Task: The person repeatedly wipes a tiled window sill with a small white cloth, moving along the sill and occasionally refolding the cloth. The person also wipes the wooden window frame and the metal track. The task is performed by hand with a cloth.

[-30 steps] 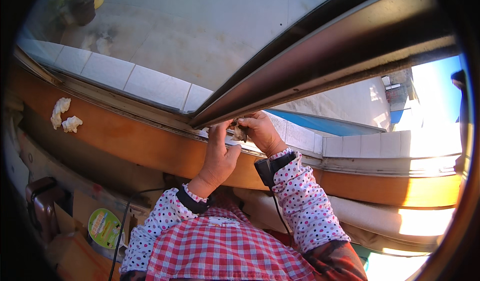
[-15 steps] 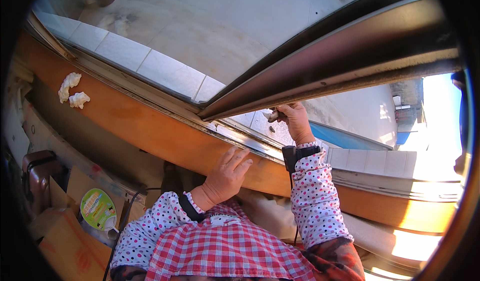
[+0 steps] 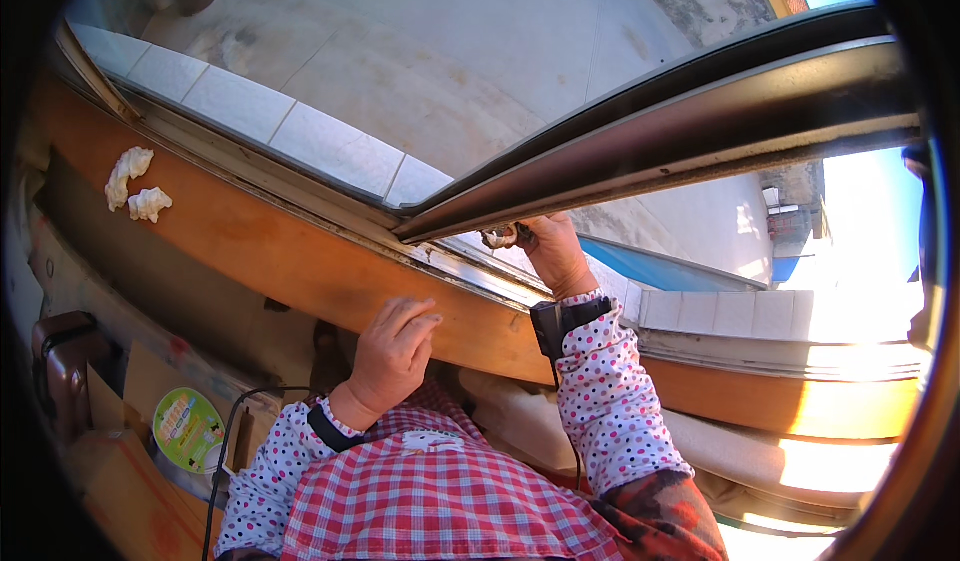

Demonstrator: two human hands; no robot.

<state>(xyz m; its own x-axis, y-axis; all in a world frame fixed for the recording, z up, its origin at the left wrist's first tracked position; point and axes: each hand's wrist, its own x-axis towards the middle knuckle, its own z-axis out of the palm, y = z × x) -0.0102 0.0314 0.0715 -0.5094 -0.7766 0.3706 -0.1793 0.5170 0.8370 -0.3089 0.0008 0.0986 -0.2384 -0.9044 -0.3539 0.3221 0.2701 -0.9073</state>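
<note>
- The hands have parted: a second ago both met at the soiled wad (image 3: 497, 238) beside the window sash; now the left hand (image 3: 388, 361) has drawn back toward the apron (image 3: 430, 491), while the right hand (image 3: 555, 251) stays out with the wad.
- Compared with half a second ago, the right hand has come closer to the low end of the sash (image 3: 640, 156), and the left hand has dropped farther back.
- For the work, this seems to leave the right hand managing the wad alone, with the left free.
- Right hand: thumb and fingers pinch the wad, though its far side is turned away, so the exact grip is hard to make out.
- Left hand: fingers loosely extended and close together, nothing visible in them, near the inner edge of the orange-brown sill (image 3: 270, 246).
- The wad is at the right hand's fingertips, to their left, just beyond the window track (image 3: 480, 269) and close under the sash in this view.
- It looks small, crumpled and uneven, pale in places with grey-brown and dark patches.
- Well to the left of both hands, two white crumpled pieces (image 3: 130, 174) lie on the sill, much cleaner than the wad.
</note>
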